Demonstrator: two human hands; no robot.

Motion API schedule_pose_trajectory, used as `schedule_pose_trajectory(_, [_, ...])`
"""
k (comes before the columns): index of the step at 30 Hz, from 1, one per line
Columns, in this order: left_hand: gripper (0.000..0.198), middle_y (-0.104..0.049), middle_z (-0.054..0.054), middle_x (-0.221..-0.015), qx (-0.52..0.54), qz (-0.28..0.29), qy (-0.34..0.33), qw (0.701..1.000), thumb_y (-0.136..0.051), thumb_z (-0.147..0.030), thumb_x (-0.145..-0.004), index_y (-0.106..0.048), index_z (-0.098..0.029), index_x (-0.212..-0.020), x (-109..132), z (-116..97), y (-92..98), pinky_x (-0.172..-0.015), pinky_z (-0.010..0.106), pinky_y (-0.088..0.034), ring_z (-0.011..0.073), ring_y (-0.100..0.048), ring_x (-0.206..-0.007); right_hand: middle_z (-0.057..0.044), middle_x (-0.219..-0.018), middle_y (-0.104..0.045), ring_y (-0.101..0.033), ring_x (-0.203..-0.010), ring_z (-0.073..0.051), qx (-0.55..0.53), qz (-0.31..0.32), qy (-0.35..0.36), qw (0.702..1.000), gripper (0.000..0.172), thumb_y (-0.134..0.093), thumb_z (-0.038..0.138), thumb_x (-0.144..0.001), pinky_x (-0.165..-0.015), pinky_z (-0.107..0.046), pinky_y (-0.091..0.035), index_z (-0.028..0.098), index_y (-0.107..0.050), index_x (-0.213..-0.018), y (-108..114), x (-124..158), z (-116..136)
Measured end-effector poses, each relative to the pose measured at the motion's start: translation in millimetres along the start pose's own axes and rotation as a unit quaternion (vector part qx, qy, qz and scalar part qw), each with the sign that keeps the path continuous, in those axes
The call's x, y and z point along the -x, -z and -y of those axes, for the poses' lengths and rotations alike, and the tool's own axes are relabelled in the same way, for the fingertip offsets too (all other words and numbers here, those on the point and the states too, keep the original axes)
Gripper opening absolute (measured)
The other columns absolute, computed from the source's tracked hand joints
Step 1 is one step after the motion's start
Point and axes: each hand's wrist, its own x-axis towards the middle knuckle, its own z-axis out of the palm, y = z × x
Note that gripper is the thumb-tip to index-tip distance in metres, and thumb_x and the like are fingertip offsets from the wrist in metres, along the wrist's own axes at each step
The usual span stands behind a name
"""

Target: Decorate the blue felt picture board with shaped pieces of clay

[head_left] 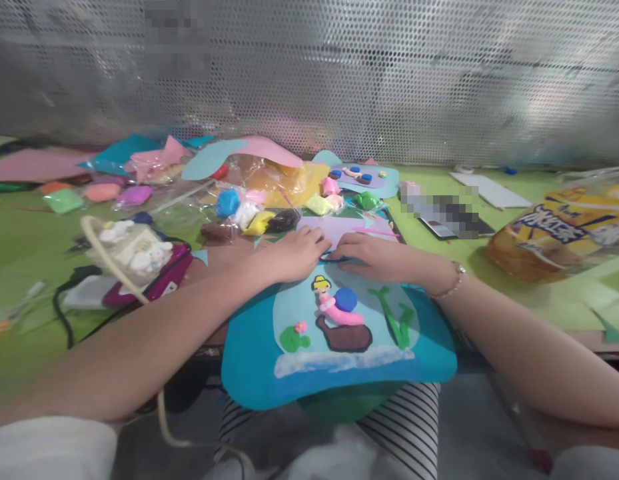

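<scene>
A blue foam sheet (434, 347) overhangs the table's front edge, with a light-blue panel on it. On the panel are a pink clay snail figure (339, 313) with a yellow head and blue shell, a brown clay shape (346, 335) outlined in black, green clay weeds (396, 317) and a green clump (290, 339) with a pink flower. At the panel's top edge, my left hand (300, 253) and my right hand (369, 259) meet with fingers bent. A thin dark strip (332, 256), seemingly clay, shows between their fingertips; its ends are hidden.
Bagged clay lumps (249, 210) and foam sheets (269, 153) crowd the table's middle and back. Left lie a magenta case (154, 277) and a cord (114, 267). Right are a phone (454, 217) and a large drink bottle (564, 227). A perforated metal screen (309, 73) stands behind.
</scene>
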Motion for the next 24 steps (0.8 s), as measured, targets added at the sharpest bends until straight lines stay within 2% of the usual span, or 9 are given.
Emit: schedule_pose_trajectory(24, [0.034, -0.051, 0.013, -0.112, 0.01, 0.0, 0.007, 1.0, -0.034, -0.019, -0.09, -0.05, -0.015, -0.12, 0.2, 0.1, 2.4, -0.085, 0.039, -0.043, 0.0249, -0.048, -0.101, -0.012, -0.101, -0.057, -0.057, -0.091, -0.02, 0.011, -0.007, 0.008, 1.0, 0.027, -0.048, 0.016, -0.088, -0.084, -0.037, -0.047, 0.014, -0.061, -0.112, -2.0, -1.2, -1.3])
